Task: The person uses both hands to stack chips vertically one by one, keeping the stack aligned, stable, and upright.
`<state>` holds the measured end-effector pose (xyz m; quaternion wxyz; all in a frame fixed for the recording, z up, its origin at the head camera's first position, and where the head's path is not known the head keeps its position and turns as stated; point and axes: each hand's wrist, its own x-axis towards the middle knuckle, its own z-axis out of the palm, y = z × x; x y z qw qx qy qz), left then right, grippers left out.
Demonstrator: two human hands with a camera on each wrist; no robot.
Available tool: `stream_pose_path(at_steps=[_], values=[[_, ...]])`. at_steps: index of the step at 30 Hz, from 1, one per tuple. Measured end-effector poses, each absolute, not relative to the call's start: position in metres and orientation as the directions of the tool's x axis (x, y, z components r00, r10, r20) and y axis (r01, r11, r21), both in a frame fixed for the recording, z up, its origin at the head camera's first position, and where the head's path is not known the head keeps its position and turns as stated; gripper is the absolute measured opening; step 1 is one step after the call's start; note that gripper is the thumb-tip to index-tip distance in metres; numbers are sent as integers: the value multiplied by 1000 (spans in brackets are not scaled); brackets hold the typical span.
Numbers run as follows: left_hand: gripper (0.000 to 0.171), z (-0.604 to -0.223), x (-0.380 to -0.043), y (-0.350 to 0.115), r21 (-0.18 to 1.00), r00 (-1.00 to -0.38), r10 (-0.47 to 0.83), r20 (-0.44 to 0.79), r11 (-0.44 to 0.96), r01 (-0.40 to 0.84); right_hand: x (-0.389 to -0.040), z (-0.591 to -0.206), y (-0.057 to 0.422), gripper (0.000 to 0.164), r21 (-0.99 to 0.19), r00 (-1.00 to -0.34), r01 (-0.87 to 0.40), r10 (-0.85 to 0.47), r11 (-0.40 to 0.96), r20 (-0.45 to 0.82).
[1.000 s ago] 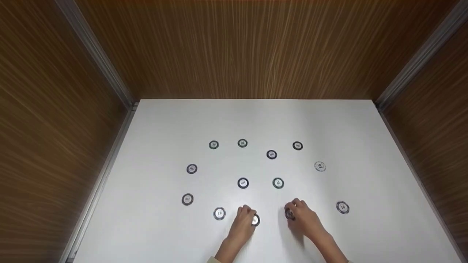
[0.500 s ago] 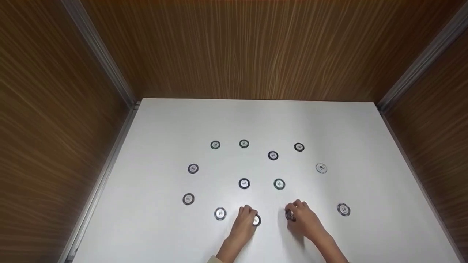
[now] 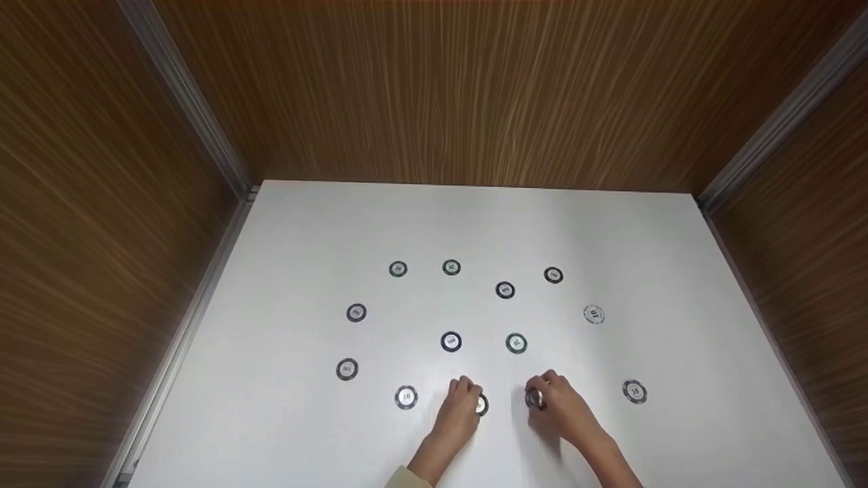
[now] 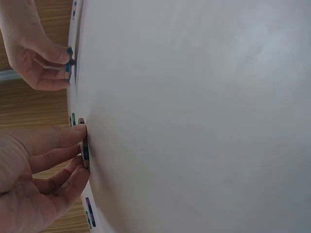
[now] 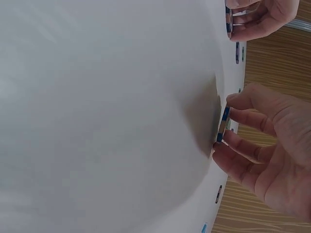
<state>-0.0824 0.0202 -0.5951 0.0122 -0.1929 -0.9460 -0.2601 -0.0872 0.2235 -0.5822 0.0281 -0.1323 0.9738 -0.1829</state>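
Note:
My left hand [image 3: 458, 411], low in the middle of the head view, pinches a poker chip [image 3: 482, 405] with a dark rim and white centre. Thumb and fingertips hold that chip [image 4: 84, 145] by its edge at the white tabletop. A short way to the right, my right hand [image 3: 559, 404] pinches a dark poker chip [image 3: 535, 398]. The right wrist view shows this chip [image 5: 223, 124] slightly tilted between thumb and fingers, close above its shadow. My fingers partly cover both chips. A gap separates the two hands.
Several chips lie flat, spread over the white table [image 3: 285, 434]. Nearest the hands are a grey-rimmed chip [image 3: 406, 397] on the left, a black-rimmed chip [image 3: 451, 341] and a green-rimmed chip [image 3: 516, 343] beyond. Wood-grain panels [image 3: 434, 95] enclose the back and sides.
My left hand has shifted slightly right and away from me with its chip, narrowing the gap. My right hand keeps its chip in almost the same place. The loose chips lie as before.

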Motion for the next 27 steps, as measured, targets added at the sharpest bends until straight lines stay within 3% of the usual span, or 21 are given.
stream_pose_path(at_steps=[11, 22, 27], values=[[28, -594, -93, 32, 446, -922, 365, 131, 808, 384, -93, -579, 225, 35, -400, -965, -238, -261, 885, -2], [26, -593, -105, 40, 448, -927, 367, 83, 817, 364, -103, -573, 226, 38, -359, -960, -268, -279, 894, 23], [26, -594, -113, 45, 414, -922, 369, 120, 825, 384, -111, -569, 226, 39, -353, -959, -275, -280, 894, 37]])
